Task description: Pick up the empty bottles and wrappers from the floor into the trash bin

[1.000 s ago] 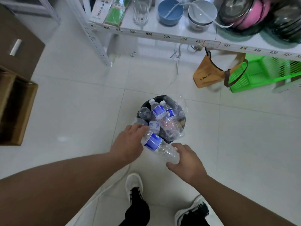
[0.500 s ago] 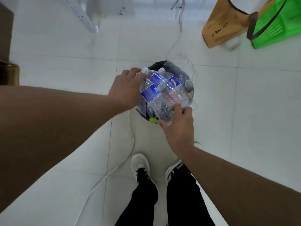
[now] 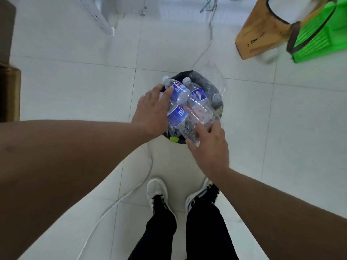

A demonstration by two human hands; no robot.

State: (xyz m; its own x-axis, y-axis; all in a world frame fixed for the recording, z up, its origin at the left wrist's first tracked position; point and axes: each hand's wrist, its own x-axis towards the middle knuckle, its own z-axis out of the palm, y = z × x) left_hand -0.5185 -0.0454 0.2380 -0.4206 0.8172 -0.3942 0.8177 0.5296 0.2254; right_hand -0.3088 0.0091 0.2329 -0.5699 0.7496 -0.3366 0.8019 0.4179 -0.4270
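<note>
A black round trash bin (image 3: 195, 74) with a clear liner stands on the white tiled floor, heaped with empty plastic bottles. On top lie a blue-labelled bottle (image 3: 177, 117) and a clear bottle (image 3: 199, 109), caps pointing away from me. My left hand (image 3: 152, 113) rests with straight fingers against the left side of the blue-labelled bottle. With its fingers spread, my right hand (image 3: 210, 147) touches the near end of the clear bottle at the bin's front rim.
A brown paper bag (image 3: 262, 34) and a green plastic basket (image 3: 319, 40) sit at the far right. A white shelf leg (image 3: 101, 21) stands far left, a brown box (image 3: 9, 94) at the left edge. A white cable (image 3: 120, 199) crosses the floor beside my feet.
The bottle held low in front of the bin now lies on the heap. Both hands followed it up onto the pile, and my left fingers have straightened. The view tilted down.
</note>
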